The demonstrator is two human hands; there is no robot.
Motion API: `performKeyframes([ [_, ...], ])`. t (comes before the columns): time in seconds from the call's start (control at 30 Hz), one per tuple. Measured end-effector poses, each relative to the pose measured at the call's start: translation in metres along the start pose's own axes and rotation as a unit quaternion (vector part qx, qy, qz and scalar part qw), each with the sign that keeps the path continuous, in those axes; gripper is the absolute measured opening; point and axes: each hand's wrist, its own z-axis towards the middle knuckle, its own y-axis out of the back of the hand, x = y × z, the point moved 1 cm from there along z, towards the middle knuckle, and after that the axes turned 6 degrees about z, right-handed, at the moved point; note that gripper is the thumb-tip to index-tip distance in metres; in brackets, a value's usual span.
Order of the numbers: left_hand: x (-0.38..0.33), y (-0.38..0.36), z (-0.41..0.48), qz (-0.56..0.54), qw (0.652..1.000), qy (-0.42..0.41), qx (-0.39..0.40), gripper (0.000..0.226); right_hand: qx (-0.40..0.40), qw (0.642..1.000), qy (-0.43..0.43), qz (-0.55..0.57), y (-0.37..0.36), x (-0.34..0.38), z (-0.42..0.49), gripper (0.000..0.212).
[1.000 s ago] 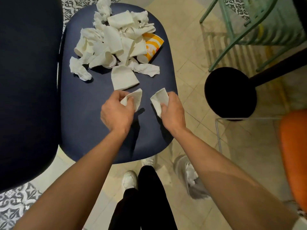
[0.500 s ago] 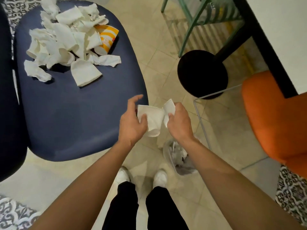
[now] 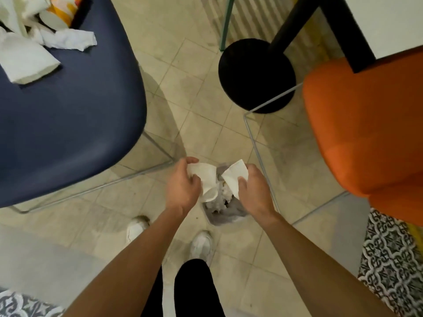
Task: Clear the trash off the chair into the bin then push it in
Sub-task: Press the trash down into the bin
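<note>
Trash (image 3: pixel 235 171) is in both your hands, directly over the bin (image 3: pixel 229 217). Your left hand (image 3: pixel 183 188) pinches a flattened paper cup (image 3: pixel 206 179) between thumb and fingers, and your right hand (image 3: pixel 254 191) pinches a flat white piece (image 3: pixel 231 183) by one edge. The likeliest slip is a miss. The bin's mouth looks small, your right hand hides part of its rim, and light paper let go from this height can drift sideways onto the floor tiles (image 3: pixel 201 124). Crumpled paper (image 3: pixel 219 197) already lies heaped in the bin, so a fresh piece may settle on top and slide off instead of sinking. Bring your hands lower before you release. Your right shoe (image 3: pixel 201 245) stands near the bin, and a careless step could tip it and spill what is inside. Further out, the wire legs (image 3: pixel 258 154) of the orange chair (image 3: pixel 366 124) run just beside the bin, so a nudged bin could catch on them. The blue chair (image 3: pixel 73 124) to your left holds a pile of white scraps (image 3: pixel 25 56) and a striped orange carton (image 3: pixel 58 6) at its far end, well apart from the bin. By my reckoning, many carries remain, each with the same chance of a drop, before you push the chair in.
</note>
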Motion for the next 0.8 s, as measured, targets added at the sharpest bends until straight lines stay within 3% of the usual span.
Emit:
performKeyframes([
  [0.3,0.035,-0.078,0.004,0.041,0.999,0.031,0.016,0.038,0.048,0.998,-0.039,-0.026,-0.029,-0.075,0.010,0.030],
  [0.5,0.058,-0.119,0.015,0.113,0.992,-0.009,0.048,0.037,0.037,0.999,-0.025,0.001,-0.061,-0.106,0.020,0.037],
  [0.63,0.075,-0.146,0.031,0.209,0.973,-0.051,0.081,0.038,0.012,1.000,-0.005,-0.025,-0.085,-0.125,0.034,0.041],
  [0.8,0.098,-0.182,0.054,0.319,0.936,-0.109,0.105,0.052,-0.005,0.997,-0.038,-0.074,-0.118,-0.152,0.058,0.043],
])
